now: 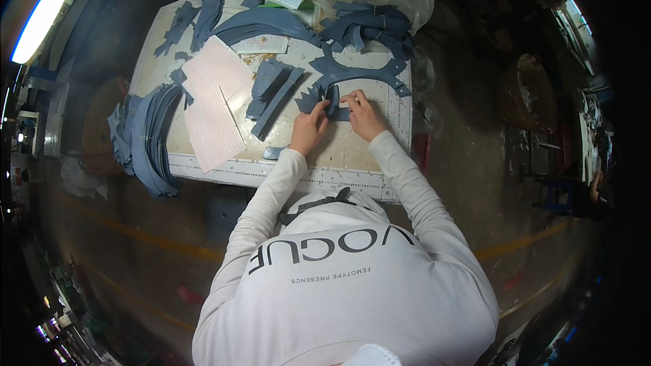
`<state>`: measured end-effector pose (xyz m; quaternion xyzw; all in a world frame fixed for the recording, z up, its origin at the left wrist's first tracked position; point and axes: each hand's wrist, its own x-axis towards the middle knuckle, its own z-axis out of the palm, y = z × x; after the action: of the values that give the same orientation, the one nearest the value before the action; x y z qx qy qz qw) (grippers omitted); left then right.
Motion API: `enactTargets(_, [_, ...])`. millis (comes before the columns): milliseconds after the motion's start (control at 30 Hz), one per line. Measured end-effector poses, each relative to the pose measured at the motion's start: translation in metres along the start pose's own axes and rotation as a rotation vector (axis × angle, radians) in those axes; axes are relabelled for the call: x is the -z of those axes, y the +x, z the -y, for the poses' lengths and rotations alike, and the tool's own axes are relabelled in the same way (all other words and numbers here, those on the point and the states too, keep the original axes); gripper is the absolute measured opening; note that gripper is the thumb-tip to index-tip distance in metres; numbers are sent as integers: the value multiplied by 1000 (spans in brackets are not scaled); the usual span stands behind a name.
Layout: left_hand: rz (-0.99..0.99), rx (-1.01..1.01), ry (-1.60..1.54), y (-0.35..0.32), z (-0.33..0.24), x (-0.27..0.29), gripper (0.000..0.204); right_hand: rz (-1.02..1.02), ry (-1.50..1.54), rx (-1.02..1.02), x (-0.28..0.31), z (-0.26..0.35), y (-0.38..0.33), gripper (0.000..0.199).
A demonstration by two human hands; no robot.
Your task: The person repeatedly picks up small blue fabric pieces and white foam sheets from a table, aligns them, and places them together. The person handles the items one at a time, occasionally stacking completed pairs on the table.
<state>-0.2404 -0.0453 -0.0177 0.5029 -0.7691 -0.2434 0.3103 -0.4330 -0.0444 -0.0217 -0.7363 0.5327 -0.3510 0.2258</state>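
Note:
At the table's near right part, my left hand (310, 129) is closed on a small blue-grey leather-like piece (332, 99), its index finger along the piece. Just right of it, my right hand (364, 116) has its fingers bent in beside the same piece; what lies between its fingertips is too small to tell. A curved blue-grey cut piece (363, 74) with notched ends lies flat beyond both hands. Left of my left hand rests a small stack of blue-grey pieces (272, 91). A small blue-grey scrap (273, 153) lies near my left wrist.
Bundles of blue-grey strips lie at the table's left edge (152, 135), back (268, 24) and back right (373, 26). Striped pinkish sheets (211, 105) cover the left part. Clear plastic wrap (400, 7) sits behind. A round brown basket-like thing (529, 91) stands to the right.

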Motion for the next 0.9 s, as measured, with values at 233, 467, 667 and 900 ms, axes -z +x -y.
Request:
enactTargets(233, [-102, -38, -50, -1, 6, -6, 21, -356, 235, -303, -15, -14, 21, 33])
enactTargets(467, [-111, -37, -48, -1, 4, -5, 15, -510, 422, -308, -65, -10, 56, 29])
enactTargets(667, [-97, -38, -33, 0, 4, -4, 18, -478, 133, -164, -70, 1, 51, 23])
enactTargets(900, [1, -34, -59, -2, 0, 2, 35, -571, 92, -156, -42, -2, 45, 18])
